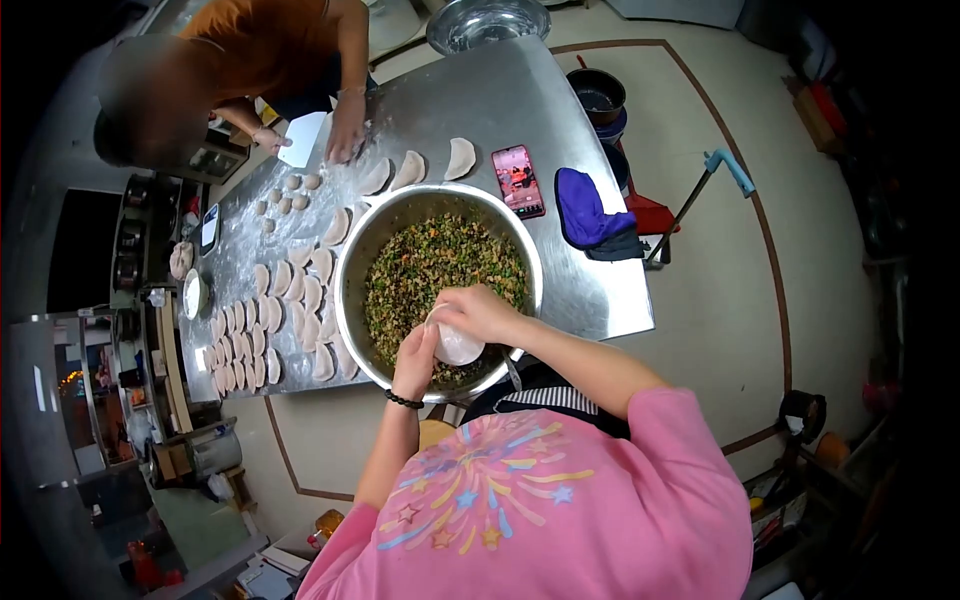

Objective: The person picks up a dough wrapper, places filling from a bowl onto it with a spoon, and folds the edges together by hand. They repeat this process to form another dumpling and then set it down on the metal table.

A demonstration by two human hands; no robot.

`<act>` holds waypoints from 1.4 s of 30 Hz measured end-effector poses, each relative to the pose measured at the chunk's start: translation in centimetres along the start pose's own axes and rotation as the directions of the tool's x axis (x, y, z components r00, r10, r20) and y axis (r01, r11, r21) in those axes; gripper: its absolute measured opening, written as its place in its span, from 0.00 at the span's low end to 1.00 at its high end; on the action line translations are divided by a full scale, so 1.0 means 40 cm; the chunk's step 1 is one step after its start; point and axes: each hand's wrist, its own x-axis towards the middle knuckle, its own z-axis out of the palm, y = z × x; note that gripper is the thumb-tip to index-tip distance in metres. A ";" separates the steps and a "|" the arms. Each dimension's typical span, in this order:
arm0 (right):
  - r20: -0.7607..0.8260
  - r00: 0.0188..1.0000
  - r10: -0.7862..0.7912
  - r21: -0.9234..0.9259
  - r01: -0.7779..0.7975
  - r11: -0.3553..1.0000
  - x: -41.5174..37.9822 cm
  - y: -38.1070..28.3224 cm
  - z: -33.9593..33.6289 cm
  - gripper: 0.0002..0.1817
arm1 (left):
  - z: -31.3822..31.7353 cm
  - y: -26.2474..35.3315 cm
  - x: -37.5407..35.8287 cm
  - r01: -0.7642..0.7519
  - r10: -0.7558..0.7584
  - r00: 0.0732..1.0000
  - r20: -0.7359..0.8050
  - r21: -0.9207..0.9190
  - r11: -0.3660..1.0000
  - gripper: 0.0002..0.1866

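Over the near side of a large steel bowl [533, 270], my left hand [415, 357] and my right hand [482, 312] come together on a white dumpling [460, 347]. Fingers of both hands pinch its upper edge, and its rounded side hangs toward me. Chopped green and brown filling [440, 260] with orange bits fills much of the bowl. A metal utensil handle [513, 374] leans over the bowl's near rim, below my right wrist. Rows of folded dumplings [262, 315] lie left of the bowl, and a few larger ones [408, 170] sit beyond it.
Across the steel table [450, 95], a person in an orange-brown shirt [265, 45] holds a white scraper [302, 140] near several dough balls [290, 198]. A phone [517, 181] and a purple cloth item [588, 208] lie right of the bowl. A small white bowl [195, 295] stands far left.
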 end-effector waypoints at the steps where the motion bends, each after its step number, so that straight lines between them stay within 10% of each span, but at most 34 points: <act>1: 0.068 0.998 -0.018 0.001 0.018 1.000 -0.009 -0.012 -0.005 0.13 | -0.006 -0.023 0.002 -0.140 0.142 0.990 -0.001 0.152 0.978 0.17; 4: 0.072 0.997 -0.027 -0.062 0.032 0.998 -0.008 -0.024 0.000 0.12 | 0.009 -0.012 -0.019 -0.247 0.261 0.965 -0.033 0.230 0.941 0.17; 6: 0.023 0.999 -0.030 -0.023 0.031 0.999 -0.002 -0.022 0.006 0.12 | 0.006 0.011 -0.025 0.006 0.005 0.999 0.047 -0.247 0.969 0.16; 11: 0.096 0.993 -0.073 -0.101 0.083 0.991 -0.001 -0.015 0.007 0.11 | -0.002 0.001 -0.006 -0.311 0.298 0.950 0.093 0.346 0.885 0.15; 14: -0.146 0.988 -0.052 -0.016 0.050 0.999 0.000 -0.018 0.025 0.11 | 0.032 0.042 -0.022 -0.054 0.054 0.998 -0.008 -0.294 0.954 0.15; 18: 0.050 0.997 -0.050 -0.129 0.056 0.990 -0.007 -0.024 0.001 0.11 | 0.003 -0.005 0.010 -0.319 0.312 0.948 0.069 0.196 0.927 0.15; 22: -0.080 0.995 -0.051 -0.080 0.044 0.996 -0.012 -0.033 0.006 0.11 | -0.002 0.021 0.006 -0.058 0.061 0.992 0.110 -0.028 0.998 0.16; 26: -0.018 0.999 -0.047 -0.186 0.043 0.982 -0.011 -0.019 0.013 0.11 | 0.001 0.004 0.014 -0.326 0.313 0.945 0.099 0.172 0.930 0.16; 29: -0.183 0.981 -0.058 -0.051 0.050 0.997 -0.015 -0.043 0.013 0.11 | 0.004 0.001 0.017 -0.154 0.166 0.982 0.088 -0.129 0.980 0.16; 32: 0.012 0.997 -0.076 -0.198 0.077 0.977 -0.017 -0.033 0.005 0.10 | 0.001 0.005 0.009 -0.365 0.349 0.931 0.111 0.210 0.907 0.17; 35: -0.143 0.982 -0.120 -0.128 0.102 0.987 -0.019 -0.043 0.018 0.09 | 0.020 0.000 0.010 -0.306 0.305 0.952 -0.018 -0.054 0.951 0.17; 42: -0.083 0.985 -0.153 -0.228 0.131 0.965 -0.021 -0.047 0.016 0.09 | 0.006 0.002 0.008 -0.365 0.363 0.931 0.047 0.050 0.930 0.16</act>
